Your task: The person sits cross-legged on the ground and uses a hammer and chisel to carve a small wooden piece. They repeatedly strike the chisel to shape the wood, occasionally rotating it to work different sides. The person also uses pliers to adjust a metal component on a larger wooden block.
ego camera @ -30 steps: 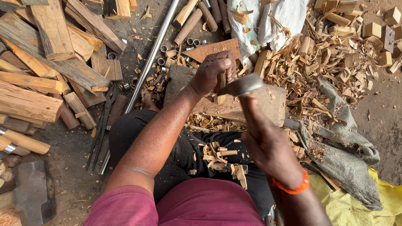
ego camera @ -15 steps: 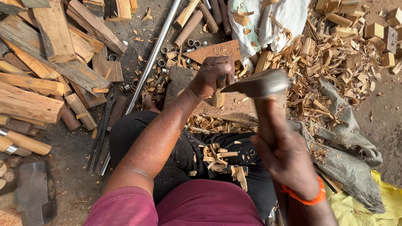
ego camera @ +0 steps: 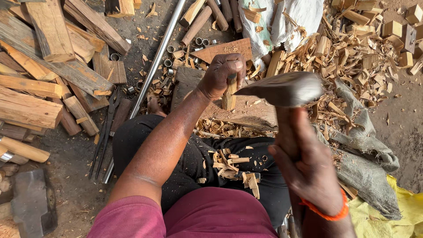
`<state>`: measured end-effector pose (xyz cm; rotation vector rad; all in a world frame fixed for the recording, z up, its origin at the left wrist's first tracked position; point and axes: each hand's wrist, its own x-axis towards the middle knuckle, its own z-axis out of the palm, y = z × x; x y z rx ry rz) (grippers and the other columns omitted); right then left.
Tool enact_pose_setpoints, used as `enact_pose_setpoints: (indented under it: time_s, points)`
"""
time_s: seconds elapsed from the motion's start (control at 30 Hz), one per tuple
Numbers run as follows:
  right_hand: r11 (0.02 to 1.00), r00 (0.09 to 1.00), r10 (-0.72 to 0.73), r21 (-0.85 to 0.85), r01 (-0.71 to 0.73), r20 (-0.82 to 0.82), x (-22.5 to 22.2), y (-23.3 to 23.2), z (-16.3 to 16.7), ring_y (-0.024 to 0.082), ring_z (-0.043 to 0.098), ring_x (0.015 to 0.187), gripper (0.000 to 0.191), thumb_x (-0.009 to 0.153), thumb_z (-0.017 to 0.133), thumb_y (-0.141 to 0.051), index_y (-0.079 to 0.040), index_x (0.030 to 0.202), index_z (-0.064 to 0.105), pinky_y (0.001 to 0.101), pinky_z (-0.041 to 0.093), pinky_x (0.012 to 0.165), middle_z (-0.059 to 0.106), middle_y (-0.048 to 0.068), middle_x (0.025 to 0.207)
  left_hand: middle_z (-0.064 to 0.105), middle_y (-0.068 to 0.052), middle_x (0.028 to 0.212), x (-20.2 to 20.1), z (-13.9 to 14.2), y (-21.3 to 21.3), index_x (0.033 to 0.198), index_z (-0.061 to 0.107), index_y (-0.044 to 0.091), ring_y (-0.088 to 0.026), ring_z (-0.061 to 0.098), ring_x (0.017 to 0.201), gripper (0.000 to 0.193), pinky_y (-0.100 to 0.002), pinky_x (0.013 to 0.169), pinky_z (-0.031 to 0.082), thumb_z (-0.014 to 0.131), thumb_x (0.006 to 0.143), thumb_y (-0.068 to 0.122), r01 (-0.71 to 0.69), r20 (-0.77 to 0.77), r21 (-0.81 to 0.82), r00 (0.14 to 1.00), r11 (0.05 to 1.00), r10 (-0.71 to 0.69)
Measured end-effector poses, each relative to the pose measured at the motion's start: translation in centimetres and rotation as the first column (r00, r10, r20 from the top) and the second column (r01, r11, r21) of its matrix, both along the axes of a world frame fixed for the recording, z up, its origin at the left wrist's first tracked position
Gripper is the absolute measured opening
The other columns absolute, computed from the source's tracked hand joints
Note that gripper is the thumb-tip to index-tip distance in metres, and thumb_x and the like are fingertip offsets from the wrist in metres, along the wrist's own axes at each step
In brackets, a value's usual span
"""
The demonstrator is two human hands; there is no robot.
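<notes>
Wooden peg [ego camera: 229, 98], one axe [ego camera: 282, 90]

axe head [ego camera: 282, 89]: dull grey metal, worn matt
held stick [ego camera: 229, 94]: pale raw wood, rough-cut
chopping block [ego camera: 246, 113]: weathered wood, scarred
long pipe [ego camera: 154, 64]: smooth shiny metal
sacks [ego camera: 365, 150]: coarse grey woven cloth
shavings [ego camera: 352, 57]: light curly wood
ground [ego camera: 75, 154]: dark matt dirt

One head-worn camera looks steeply down, close over the lap and chopping block [ego camera: 246, 112].

maroon shirt [ego camera: 211, 216], black trousers [ego camera: 194, 158], orange wristband [ego camera: 328, 213].
</notes>
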<state>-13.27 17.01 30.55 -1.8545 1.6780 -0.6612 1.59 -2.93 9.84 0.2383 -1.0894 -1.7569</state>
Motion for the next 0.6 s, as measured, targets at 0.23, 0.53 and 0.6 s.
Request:
enact_pose_setpoints:
  time_s: [0.23, 0.53, 0.6]
  points:
    - [0.997, 0.997, 0.074, -0.03, -0.073, 0.03, -2.0, 0.5, -5.4, 0.024, 0.064, 0.127, 0.092, 0.087, 0.072, 0.005, -0.012, 0.164, 0.027, 0.0346, 0.051, 0.1, 0.061, 0.021, 0.148, 0.057, -0.003, 0.072, -0.5, -0.7, 0.5, 0.076, 0.058, 0.01, -0.013, 0.058, 0.068, 0.044, -0.034, 0.071, 0.054, 0.053, 0.102, 0.045, -0.137, 0.073, -0.141, 0.986, 0.98, 0.149]
    - [1.0, 1.0, 0.02, 0.004, -0.02, 0.003, -4.2, 1.7, -9.5, 0.029, 0.061, 0.133, 0.093, 0.085, 0.072, 0.005, -0.011, 0.164, 0.025, 0.0383, 0.052, 0.104, 0.058, 0.023, 0.149, 0.056, 0.0, 0.075, -1.2, -0.8, 0.9, 0.082, 0.055, 0.012, -0.012, 0.061, 0.069, 0.052, -0.033, 0.063, 0.058, 0.069, 0.096, 0.06, -0.106, 0.069, -0.099, 0.991, 0.989, 0.113]
    - [0.98, 0.995, -0.091, 0.173, 0.097, -0.042, -4.5, 1.7, -10.4, 0.025, 0.067, 0.125, 0.094, 0.087, 0.073, 0.001, -0.014, 0.166, 0.023, 0.0352, 0.054, 0.103, 0.065, 0.02, 0.137, 0.057, -0.001, 0.078, -1.4, -0.6, 1.1, 0.083, 0.058, 0.011, -0.013, 0.062, 0.071, 0.058, -0.034, 0.066, 0.058, 0.063, 0.097, 0.067, -0.09, 0.089, -0.108, 0.991, 0.99, 0.099]
